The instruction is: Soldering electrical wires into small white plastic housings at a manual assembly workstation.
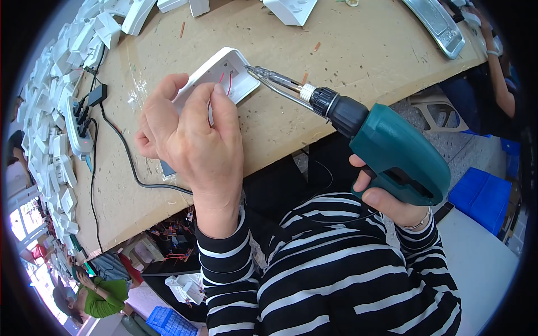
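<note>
My right hand [392, 204] grips a green soldering gun [400, 157] by its handle, with fingers at the trigger. Its black nose and metal tip, with a thin feed tube alongside, point left to the rim of a white plastic housing [246, 85]. That shallow housing lies on the table, its hollow side up. Inside it two thin red wires [230, 83] run toward my left hand [193, 131]. The thumb and forefinger of this hand are pinched together on a red wire over the housing; the wire's end is hidden. The other fingers are curled and hide the housing's near left part.
White plastic housings [67, 45] are heaped along the left and far edges. A power strip [75, 126] with black cables [120, 137] lies at left. A metal tray [437, 28] is at the far right. Blue crates [479, 196] stand at right; other people are nearby.
</note>
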Demonstrator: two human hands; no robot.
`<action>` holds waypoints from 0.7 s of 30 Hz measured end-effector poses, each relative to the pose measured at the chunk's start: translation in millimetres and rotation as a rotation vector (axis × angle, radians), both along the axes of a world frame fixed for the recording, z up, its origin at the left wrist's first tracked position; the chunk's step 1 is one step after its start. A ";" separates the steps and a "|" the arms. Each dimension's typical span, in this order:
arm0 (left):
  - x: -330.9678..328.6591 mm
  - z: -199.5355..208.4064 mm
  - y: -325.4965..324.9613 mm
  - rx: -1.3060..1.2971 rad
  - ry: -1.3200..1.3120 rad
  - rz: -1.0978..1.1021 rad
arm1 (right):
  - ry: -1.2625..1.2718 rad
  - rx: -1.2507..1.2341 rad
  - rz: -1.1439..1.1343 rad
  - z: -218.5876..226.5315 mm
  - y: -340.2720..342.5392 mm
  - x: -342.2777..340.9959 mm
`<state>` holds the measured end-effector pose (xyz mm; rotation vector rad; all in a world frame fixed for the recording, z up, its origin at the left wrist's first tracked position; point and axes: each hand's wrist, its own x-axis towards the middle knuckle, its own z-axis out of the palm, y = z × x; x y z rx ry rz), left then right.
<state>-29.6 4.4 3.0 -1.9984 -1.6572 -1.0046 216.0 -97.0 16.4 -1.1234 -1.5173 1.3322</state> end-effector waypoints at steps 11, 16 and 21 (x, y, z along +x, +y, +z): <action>6.2 -7.2 9.2 0.030 0.000 0.071 | -0.017 0.027 0.012 -3.5 3.0 1.4; 8.7 -8.7 11.4 0.021 -0.029 0.059 | 0.063 -0.029 -0.134 -2.7 4.3 -8.9; 8.2 -9.1 12.0 0.013 -0.042 0.053 | 0.030 0.001 -0.196 -5.6 6.5 -11.1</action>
